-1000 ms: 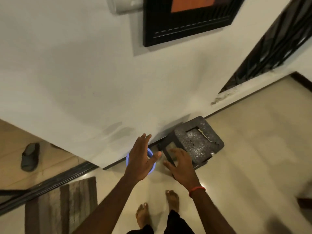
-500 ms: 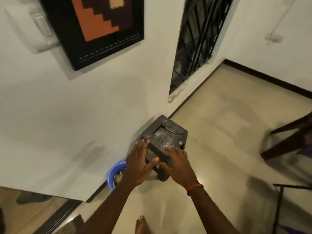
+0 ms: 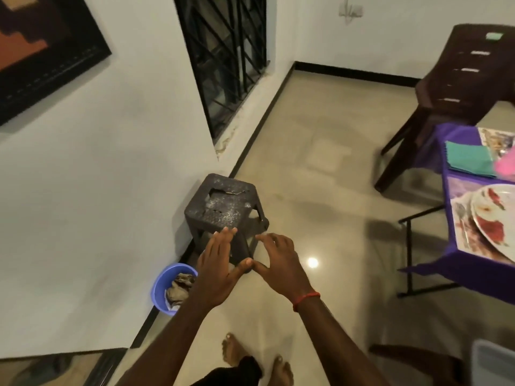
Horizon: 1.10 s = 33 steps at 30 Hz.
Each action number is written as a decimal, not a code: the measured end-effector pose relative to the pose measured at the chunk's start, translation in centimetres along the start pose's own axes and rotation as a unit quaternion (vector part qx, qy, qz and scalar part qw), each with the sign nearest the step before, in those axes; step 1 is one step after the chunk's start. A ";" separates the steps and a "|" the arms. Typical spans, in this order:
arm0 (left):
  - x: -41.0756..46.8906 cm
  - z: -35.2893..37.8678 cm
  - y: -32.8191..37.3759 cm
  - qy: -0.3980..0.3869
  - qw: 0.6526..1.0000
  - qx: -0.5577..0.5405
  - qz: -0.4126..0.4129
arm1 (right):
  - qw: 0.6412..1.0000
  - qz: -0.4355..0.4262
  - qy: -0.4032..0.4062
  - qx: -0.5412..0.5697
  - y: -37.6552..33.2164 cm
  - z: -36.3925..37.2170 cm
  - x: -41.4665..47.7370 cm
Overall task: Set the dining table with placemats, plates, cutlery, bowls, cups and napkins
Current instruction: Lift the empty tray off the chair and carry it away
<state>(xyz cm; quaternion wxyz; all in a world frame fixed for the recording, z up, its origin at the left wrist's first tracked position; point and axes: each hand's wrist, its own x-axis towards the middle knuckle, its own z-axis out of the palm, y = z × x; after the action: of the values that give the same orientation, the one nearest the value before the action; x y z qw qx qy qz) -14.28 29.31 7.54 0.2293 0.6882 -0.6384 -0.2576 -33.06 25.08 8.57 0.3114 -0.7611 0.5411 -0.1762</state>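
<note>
Both hands are held out in front of the person and hold nothing. The left hand (image 3: 216,270) is flat, with straight fingers together and the thumb stretched out. The right hand (image 3: 278,263) has loosely spread fingers, and a red thread (image 3: 306,298) circles its wrist. The two thumb tips meet or nearly meet.

Beyond the hands a dark stool (image 3: 225,207) with a cracked top stands against the wall. A blue bucket (image 3: 160,285) with crumpled stuff inside sits just beside the stool.

The table (image 3: 473,274), under a purple cloth, is at the right edge of view, well apart from the hands. On it lies a placemat (image 3: 462,243) carrying a white plate (image 3: 496,215) with red patterning. To the plate's left is what looks like a fork (image 3: 461,218), its long axis running along the table's left edge. Farther along lies a stack of teal napkins (image 3: 468,160), its long side running across the table. A blurred pink thing (image 3: 505,165) is next to the stack.

A dark chair (image 3: 457,79) stands at the far end. The green sticker (image 3: 494,36) on its back is too blurred to read.
</note>
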 end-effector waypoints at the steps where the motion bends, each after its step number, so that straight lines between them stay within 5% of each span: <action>1: -0.4 0.3 0.3 -0.004 1.000 0.005 0.005 | 1.000 0.006 0.006 0.005 0.4 -0.1 -0.8; 14: -0.8 4.3 7.1 -0.089 0.983 0.022 0.159 | 0.983 0.115 0.132 -0.054 3.7 -5.0 -10.7; 33: -7.0 10.0 14.6 -0.216 0.914 0.066 0.337 | 0.903 0.342 0.237 -0.108 3.0 -4.7 -27.3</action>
<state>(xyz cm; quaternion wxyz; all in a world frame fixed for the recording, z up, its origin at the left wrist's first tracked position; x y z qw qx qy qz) -32.24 35.30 9.78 0.1130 0.3734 -0.8821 -0.2642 -47.69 48.60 11.89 0.1312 -0.4939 0.8416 -0.1745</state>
